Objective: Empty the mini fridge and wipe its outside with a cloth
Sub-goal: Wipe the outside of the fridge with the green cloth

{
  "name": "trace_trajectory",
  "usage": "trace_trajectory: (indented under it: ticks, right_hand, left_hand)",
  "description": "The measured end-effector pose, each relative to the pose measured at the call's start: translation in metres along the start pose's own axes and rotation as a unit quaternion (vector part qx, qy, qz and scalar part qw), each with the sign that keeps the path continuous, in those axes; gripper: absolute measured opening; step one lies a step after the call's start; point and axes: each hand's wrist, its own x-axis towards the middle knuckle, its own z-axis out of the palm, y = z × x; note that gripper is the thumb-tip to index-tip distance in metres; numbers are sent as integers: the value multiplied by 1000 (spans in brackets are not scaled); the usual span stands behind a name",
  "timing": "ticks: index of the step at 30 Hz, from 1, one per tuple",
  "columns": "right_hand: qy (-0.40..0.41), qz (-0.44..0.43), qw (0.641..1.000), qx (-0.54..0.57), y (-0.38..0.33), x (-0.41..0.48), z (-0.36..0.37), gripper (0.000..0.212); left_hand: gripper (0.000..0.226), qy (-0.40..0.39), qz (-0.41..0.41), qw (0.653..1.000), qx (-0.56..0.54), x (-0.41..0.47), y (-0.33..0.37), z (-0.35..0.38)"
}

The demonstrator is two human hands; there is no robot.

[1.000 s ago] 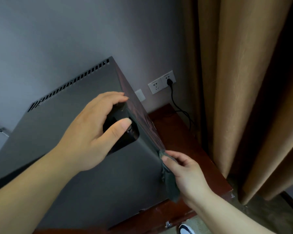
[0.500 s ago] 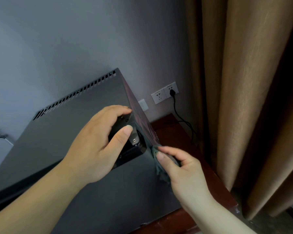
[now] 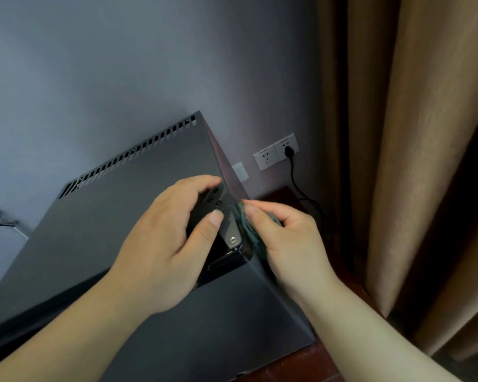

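Fridge (image 3: 108, 230) vent slots (image 3: 133, 155) point to wall, upper left; left hand (image 3: 163, 252) grips hinge (image 3: 231, 232), right hand (image 3: 290, 244) pinches cloth (image 3: 250, 230) at edge.

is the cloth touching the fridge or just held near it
Touching. The head view shows the right hand pinching the cloth against the fridge at its top right edge, with no gap between them.
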Motion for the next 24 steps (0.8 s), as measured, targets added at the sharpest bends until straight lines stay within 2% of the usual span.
trace_trajectory:
  ticks: [7,13,16,20,24]
  right_hand:
    - [-11,-14,999,31,0,-3,2,13]
    - [22,82,992,91,22,-6,-2,11]
    - [18,71,992,103,18,-3,-1,9]
    - [18,22,998,64,17,-1,1,8]
    - [61,65,996,26,45,-7,-11,5]
  left_hand:
    - [42,-3,1,1000,-18,-1,0,1]
    - [43,-11,5,1000,9,-1,0,0]
    - [42,-20,21,999,30,1,0,0]
    - [43,-30,36,998,53,1,-1,0]
    - [45,-36,35,997,64,1,-1,0]
